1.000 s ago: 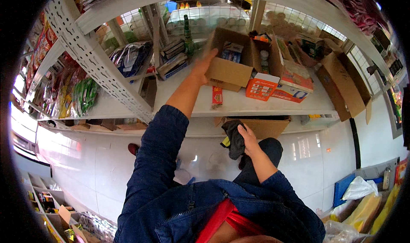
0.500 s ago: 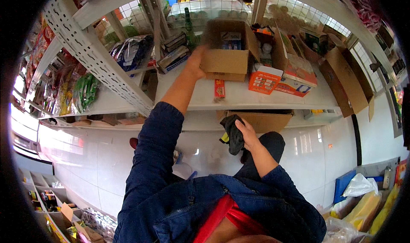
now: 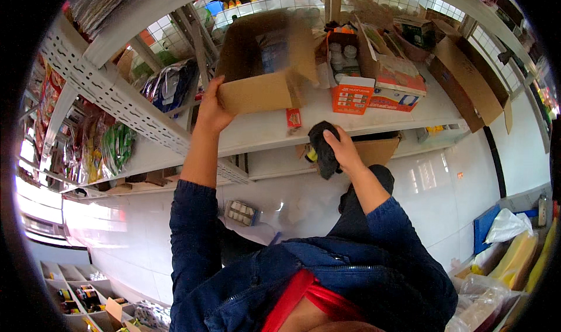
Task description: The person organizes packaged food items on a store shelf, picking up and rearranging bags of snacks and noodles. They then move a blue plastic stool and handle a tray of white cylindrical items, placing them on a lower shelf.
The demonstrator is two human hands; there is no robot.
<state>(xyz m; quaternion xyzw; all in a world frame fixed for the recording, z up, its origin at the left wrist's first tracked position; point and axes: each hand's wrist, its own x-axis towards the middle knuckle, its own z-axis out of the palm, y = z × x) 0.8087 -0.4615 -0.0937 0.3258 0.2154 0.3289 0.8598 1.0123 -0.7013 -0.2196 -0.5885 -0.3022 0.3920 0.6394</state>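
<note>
An open cardboard box (image 3: 255, 94) is at the left part of the white shelf, with a blue packet (image 3: 273, 53) inside. My left hand (image 3: 215, 111) grips the box's near left corner, thumb over the rim; the fingers behind are partly hidden. My right hand (image 3: 346, 150) is closed round a bunched black cloth (image 3: 323, 148) with a bit of yellow-green on it, held in front of the shelf edge. A small red packet (image 3: 293, 118) lies on the shelf between the box and the cloth.
To the right stand an orange-and-white carton (image 3: 352, 99) holding white-capped bottles, another orange carton (image 3: 400, 89) and a tall cardboard box (image 3: 467, 92). A perforated white post (image 3: 117, 95) rises at the left. On the floor sits a pack of white items (image 3: 241, 213).
My left hand and the cardboard box have shifted left and nearer, covering the place where books and a green bottle showed. My right hand has risen slightly with the cloth.
</note>
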